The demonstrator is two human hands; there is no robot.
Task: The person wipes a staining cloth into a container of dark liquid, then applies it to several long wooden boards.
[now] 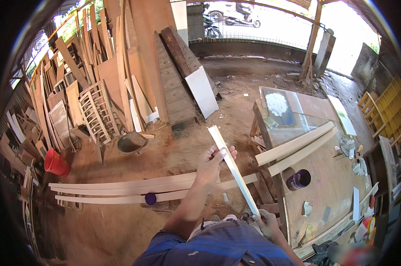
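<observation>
A long, narrow pale wooden strip (238, 177) slants across the front of my body, its far end up and to the left. My left hand (209, 165) grips it near the upper end, thumb on top and fingers wrapped beneath. Down by my waist, my right hand (268, 222) is closed round the lower end. Behind my left forearm, several long pale boards (120, 188) lie low above the ground, with a round purple lid or can (151, 198) among them. Two more pale boards (298, 142) rest on the worktable to the right.
The wooden worktable (316, 199) carries a dark purple can (299, 179), a patch of white powder (277, 103) and scraps. A red bucket (57, 162) and a dark basin (131, 142) stand at the left, before stacked timber (83, 66). Yellow shelving (389, 104) stands far right.
</observation>
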